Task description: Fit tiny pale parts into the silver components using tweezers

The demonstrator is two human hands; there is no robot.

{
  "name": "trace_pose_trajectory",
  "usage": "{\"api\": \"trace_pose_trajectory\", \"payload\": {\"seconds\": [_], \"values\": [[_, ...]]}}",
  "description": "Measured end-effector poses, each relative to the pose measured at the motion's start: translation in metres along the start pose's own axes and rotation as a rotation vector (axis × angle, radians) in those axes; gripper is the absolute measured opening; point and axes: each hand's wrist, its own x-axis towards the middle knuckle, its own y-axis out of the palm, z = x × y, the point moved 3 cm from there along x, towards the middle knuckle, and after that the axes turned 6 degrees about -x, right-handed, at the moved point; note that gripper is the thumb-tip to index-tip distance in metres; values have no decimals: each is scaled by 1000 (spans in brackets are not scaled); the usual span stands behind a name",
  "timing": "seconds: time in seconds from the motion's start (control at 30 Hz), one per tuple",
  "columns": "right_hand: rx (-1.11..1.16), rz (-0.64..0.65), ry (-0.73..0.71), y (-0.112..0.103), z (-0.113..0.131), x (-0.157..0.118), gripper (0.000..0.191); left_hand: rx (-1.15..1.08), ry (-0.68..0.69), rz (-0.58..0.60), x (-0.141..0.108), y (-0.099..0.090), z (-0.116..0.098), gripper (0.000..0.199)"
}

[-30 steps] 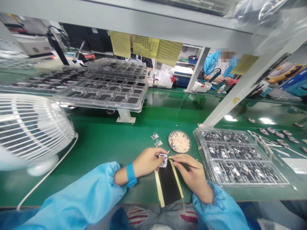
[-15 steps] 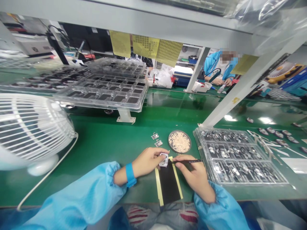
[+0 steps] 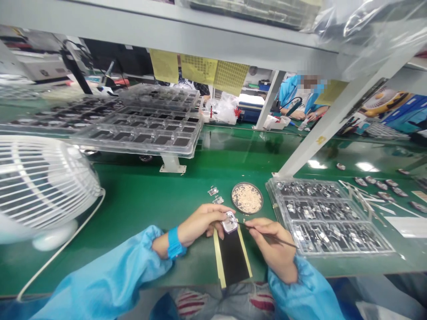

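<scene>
Between the thumb and fingers of my left hand (image 3: 203,223) is a small white squarish casing (image 3: 230,223) with rounded corners and metallic parts inside. It is held over the far end of a black mat (image 3: 235,258) edged with yellow tape. My right hand (image 3: 271,242) pinches thin dark tweezers (image 3: 280,241), their tip at the casing's right edge. Whether the tip touches the casing is too small to tell. Just beyond my hands stands a round dish (image 3: 247,198) of tiny pale pieces. Two small metallic parts (image 3: 213,191) lie left of the dish.
A clear tray (image 3: 328,218) of small metal parts sits to the right. At left are a white fan (image 3: 43,186) and its cord. Stacked clear trays (image 3: 143,129) rest on a raised shelf. A slanted post (image 3: 316,138) stands behind. Across the bench a person in blue (image 3: 302,98) works.
The casing has turned in my left hand, so more of its inside faces me. The tweezers have swung, their rear end now pointing lower right. The whole view has shifted slightly.
</scene>
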Motion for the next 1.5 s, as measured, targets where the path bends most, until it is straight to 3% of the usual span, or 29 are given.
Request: {"api": "trace_pose_trajectory", "payload": {"seconds": [0.23,0.4,0.47,0.53,0.6,0.73,0.83,1.0,1.2,1.27,1.37,1.5], "values": [[-219,-135,-66,-2,4,0,17,-200,-94,88,-4,9,11,32],[-210,-258,32,-3,6,-4,11,-129,-97,16,-4,8,12,38],[-161,-292,69,-15,14,-6,10,-100,-72,1,-3,7,12,38],[-163,-321,94,-39,23,-5,33,-90,-33,10,-1,6,13,39],[-333,-348,127,-72,27,4,40,-76,3,22,0,5,13,40],[-909,-36,244,-125,6,40,23,32,73,1,1,5,11,39],[-1135,201,291,-139,-17,61,24,113,126,-21,2,4,8,37],[-1153,356,285,-137,-25,72,25,59,86,-34,4,3,8,43],[-1030,345,293,-136,-13,73,13,-86,30,-2,0,3,8,39],[-1018,244,280,-128,-2,71,13,-99,40,-2,-1,4,7,37],[-870,61,232,-100,18,60,21,-98,53,-8,-1,4,6,37],[-446,182,322,-39,27,37,20,-98,98,-3,0,4,7,38]]}}
